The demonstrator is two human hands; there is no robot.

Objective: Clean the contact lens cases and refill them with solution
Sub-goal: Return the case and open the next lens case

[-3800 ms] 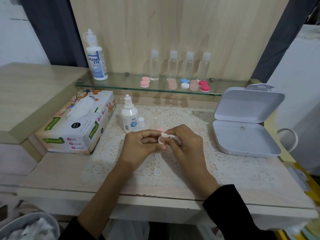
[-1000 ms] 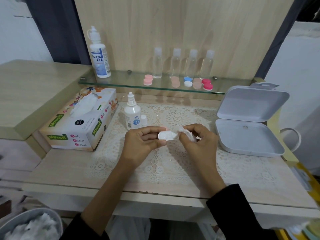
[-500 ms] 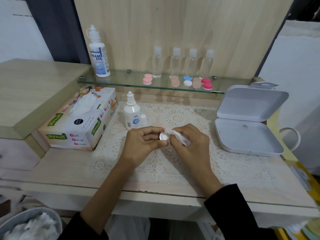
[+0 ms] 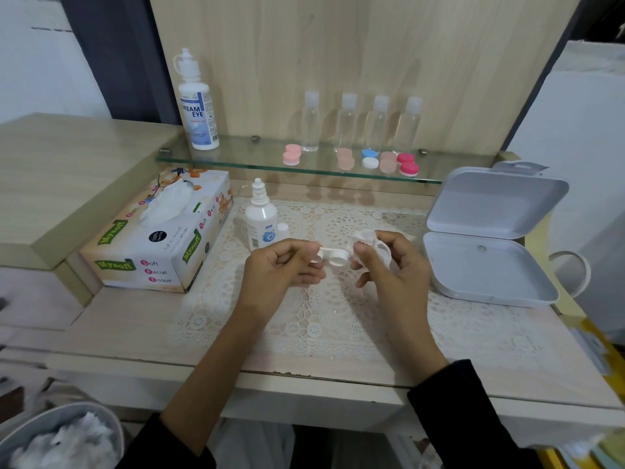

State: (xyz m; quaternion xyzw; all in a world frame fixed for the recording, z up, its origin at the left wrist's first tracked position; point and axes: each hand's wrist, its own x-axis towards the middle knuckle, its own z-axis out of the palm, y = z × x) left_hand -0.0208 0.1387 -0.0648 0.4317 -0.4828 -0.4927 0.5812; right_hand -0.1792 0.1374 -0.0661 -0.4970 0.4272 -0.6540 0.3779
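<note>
Wiping seems unfinished: left hand [image 4: 280, 269] pinches the lens case [image 4: 333, 257], right hand [image 4: 392, 265] grips a tissue [image 4: 367, 238], refill from the ten-o'clock solution bottle [image 4: 260, 221] pending.

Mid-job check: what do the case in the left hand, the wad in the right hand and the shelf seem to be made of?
The lens case: probably rigid white plastic, smooth with a slight sheen and moulded round wells. The wad: looks like tissue paper, matte white, crumpled into soft folds. The shelf: clear glass, see-through with a greenish edge.
</note>
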